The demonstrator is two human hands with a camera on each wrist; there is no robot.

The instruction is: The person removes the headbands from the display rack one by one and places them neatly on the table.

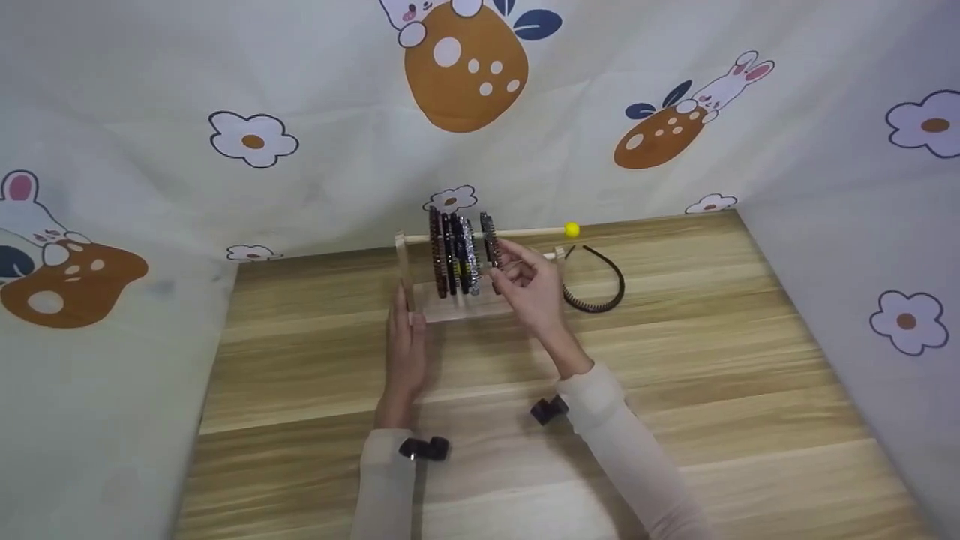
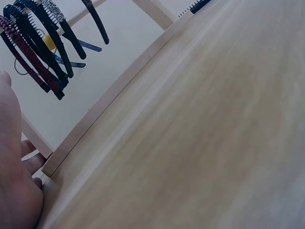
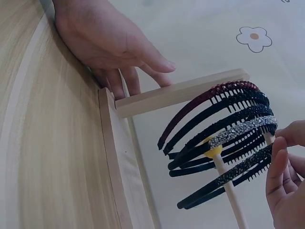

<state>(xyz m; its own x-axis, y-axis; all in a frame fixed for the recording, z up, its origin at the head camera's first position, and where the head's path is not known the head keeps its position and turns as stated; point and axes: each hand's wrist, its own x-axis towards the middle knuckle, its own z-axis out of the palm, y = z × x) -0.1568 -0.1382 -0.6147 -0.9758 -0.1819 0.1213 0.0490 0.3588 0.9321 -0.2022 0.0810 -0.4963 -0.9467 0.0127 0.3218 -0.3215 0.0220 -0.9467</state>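
A wooden headband stand (image 1: 403,262) rests near the table's back edge. My left hand (image 1: 406,352) steadies its left end, fingers along the outer side of the upright (image 3: 186,95) and thumb in front. Several headbands (image 1: 442,255), dark, reddish and silvery with combed teeth, hang in a row on the upper rod (image 1: 529,232). To their right, my right hand (image 1: 536,296) pinches a dark sparkly headband (image 3: 245,164) between thumb and fingertips, around the rod and a small gap from the row. A second dark band overlaps it in the right wrist view.
A yellow ball (image 1: 572,230) caps the rod's right end. Right of the stand, a black toothed headband (image 1: 622,285) lies on the wooden table (image 1: 315,375). Printed cloth (image 1: 330,150) hangs close behind the stand and along both sides.
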